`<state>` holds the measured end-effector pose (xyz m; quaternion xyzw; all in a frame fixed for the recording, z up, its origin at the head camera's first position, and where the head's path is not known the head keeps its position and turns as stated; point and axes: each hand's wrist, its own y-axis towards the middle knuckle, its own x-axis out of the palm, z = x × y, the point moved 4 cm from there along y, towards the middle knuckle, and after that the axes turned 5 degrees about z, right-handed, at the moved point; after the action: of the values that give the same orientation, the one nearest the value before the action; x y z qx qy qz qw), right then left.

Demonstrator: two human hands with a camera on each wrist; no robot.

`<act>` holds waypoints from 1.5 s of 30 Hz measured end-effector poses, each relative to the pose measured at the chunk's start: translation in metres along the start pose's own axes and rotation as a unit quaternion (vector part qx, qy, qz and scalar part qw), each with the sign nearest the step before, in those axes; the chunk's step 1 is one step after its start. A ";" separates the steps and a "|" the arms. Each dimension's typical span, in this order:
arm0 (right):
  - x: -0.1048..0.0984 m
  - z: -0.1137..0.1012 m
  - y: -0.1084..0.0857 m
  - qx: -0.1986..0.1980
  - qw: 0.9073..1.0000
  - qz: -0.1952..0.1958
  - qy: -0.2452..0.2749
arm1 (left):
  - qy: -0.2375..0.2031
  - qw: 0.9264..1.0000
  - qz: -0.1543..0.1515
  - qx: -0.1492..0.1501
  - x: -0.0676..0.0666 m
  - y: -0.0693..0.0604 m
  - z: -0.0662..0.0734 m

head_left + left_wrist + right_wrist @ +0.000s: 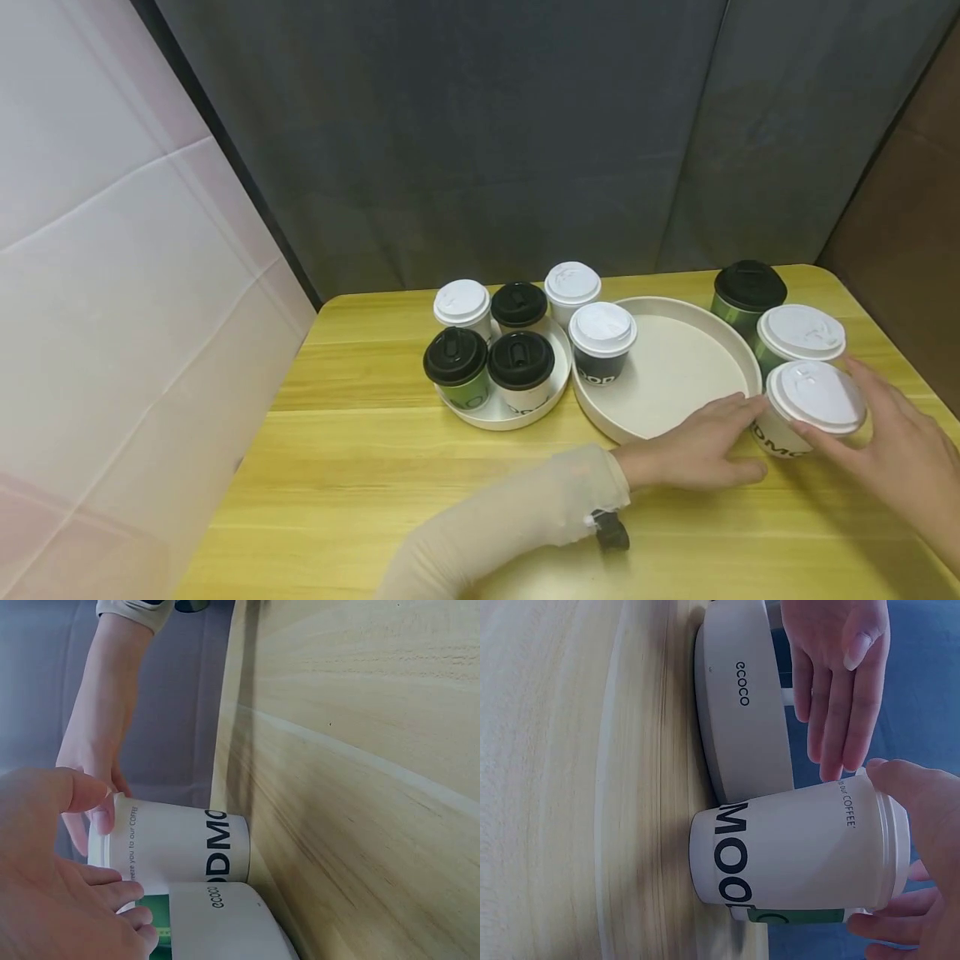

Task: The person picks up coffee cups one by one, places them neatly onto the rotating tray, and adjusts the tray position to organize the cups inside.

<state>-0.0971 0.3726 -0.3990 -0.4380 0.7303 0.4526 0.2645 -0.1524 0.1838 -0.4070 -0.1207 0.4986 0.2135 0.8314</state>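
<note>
A white paper coffee cup (813, 404) with a white lid and dark lettering stands upright at the tray's right side. My right hand (900, 450) holds it near the lid, thumb on one side and fingers on the other, as the right wrist view shows. My left hand (697, 446) reaches over the front right rim of the large round tray (678, 367), its fingers fairly straight, fingertips close to the cup; whether they touch it I cannot tell. Behind the held cup are a green cup with a white lid (801, 333) and a green cup with a black lid (750, 287).
On the large tray stands a dark cup with a white lid (602, 342). Left of it, a smaller round tray (502, 423) carries several lidded cups. Another white-lidded cup (572, 287) stands behind, between the trays. A grey curtain (480, 142) hangs past the wooden table's (337, 483) back edge.
</note>
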 end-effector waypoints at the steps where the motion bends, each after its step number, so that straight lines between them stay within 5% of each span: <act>1: 0.000 0.000 0.000 0.001 1.000 -0.002 -0.002 | -0.001 1.000 0.001 0.002 0.001 0.000 0.000; 26: -0.017 -0.012 0.001 -0.010 0.999 0.049 0.022 | 0.006 1.000 0.018 -0.006 -0.008 -0.004 0.006; 45: -0.033 -0.047 0.003 -0.055 0.990 0.115 0.053 | -0.057 0.998 0.035 -0.002 -0.030 -0.021 0.013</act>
<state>-0.0837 0.3442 -0.3510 -0.3881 0.7627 0.4960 0.1468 -0.1441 0.1638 -0.3746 -0.0926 0.4541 0.2499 0.8502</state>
